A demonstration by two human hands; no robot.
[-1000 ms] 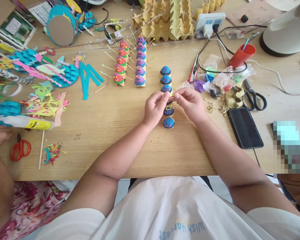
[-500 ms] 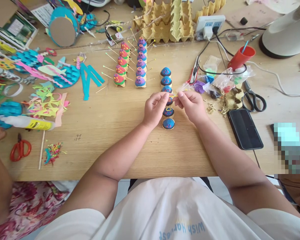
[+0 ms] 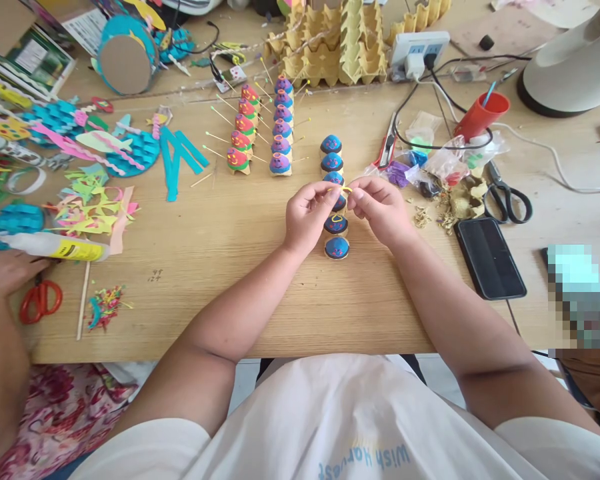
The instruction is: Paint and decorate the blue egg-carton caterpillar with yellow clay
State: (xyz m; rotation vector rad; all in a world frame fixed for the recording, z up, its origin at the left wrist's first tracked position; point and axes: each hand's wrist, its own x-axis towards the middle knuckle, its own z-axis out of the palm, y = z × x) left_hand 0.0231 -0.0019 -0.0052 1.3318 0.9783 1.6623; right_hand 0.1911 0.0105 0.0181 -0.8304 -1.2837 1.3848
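Note:
Between my two hands, a thin, soft-looking yellow strand bends in a small curve. My left hand is closed in a pinch on one end, and my right hand pinches the other. Below them runs an egg-carton caterpillar with blue domes and dark lower edges, partly hidden by my fingers. Small pink marks dot its domes, and a yellow loop lies on the second dome from the front. To the left stand a purple caterpillar and a red-and-green caterpillar, both with pins sticking out.
Nearby on the right are a red cutter, clay bags, a red cup, black-handled scissors and a phone. Egg cartons lie behind. At left, a co-worker's hand is near a glue bottle and red scissors.
The yellow strand has gone from nearly straight to curved, and my right fingers have shifted slightly. At the left edge, the co-worker's hand has reached further in beside the red scissors.

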